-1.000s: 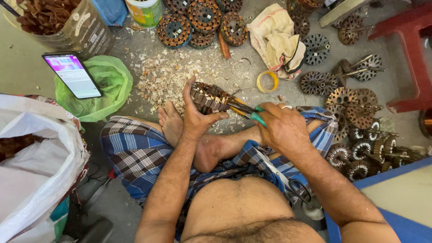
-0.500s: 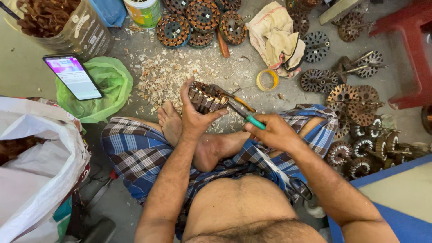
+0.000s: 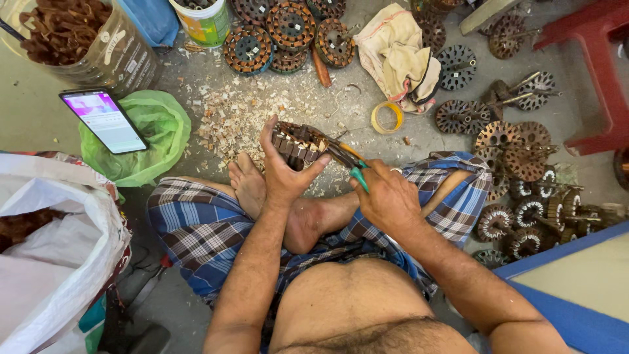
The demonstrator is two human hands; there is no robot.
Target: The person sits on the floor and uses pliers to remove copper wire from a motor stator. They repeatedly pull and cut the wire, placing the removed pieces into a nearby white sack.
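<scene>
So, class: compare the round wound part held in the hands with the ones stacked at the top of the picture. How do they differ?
The held stator is tilted on edge, gripped by the left hand, while the stacked stators lie flat on the floor. The held stator has pliers from the right hand working at it; the stacked stators are untouched. The held stator is single; the stacked stators overlap in a pile. Both are round, brown and slotted.

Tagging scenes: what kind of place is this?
Likely an informal floor workshop for stripping motor windings: piles of wound stators, a jar of copper wire scrap, and pliers working a stator.
</scene>
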